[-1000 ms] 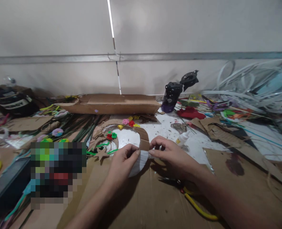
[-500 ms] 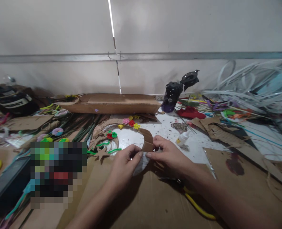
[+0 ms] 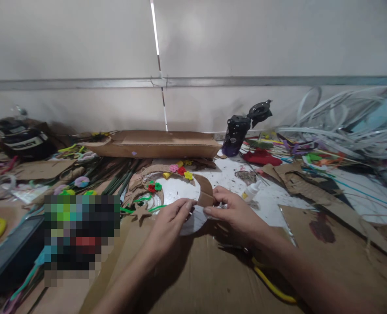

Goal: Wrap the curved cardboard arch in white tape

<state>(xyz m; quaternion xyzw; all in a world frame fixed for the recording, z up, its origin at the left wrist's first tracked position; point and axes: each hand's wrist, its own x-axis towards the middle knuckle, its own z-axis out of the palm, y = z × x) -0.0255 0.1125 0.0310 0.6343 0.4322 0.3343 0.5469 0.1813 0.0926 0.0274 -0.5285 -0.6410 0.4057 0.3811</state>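
A cardboard ring (image 3: 205,190) is in front of me, bare brown on its right side and white along its near edge. Its far left part is wrapped in twine and carries small pink, red, yellow and green flowers (image 3: 181,171). My left hand (image 3: 174,218) is closed on the ring's near edge, thumb and fingers pinched together. From the other side, my right hand (image 3: 231,209) grips the brown section, its thumb over the white part. A star-shaped cardboard cutout (image 3: 140,214) and green pipe cleaners lie left of my left hand.
A small white glue bottle (image 3: 250,191) stands right of the ring. Scissors with a yellow handle (image 3: 273,285) lie under my right forearm. Behind are a long cardboard tray (image 3: 167,150) and a dark tumbler (image 3: 235,135). Cardboard scraps and white strips (image 3: 337,109) crowd the right.
The view has shifted slightly. My left fingers now lie straighter along the ring's near edge, and more of its white part shows. Both hands stay on the ring.
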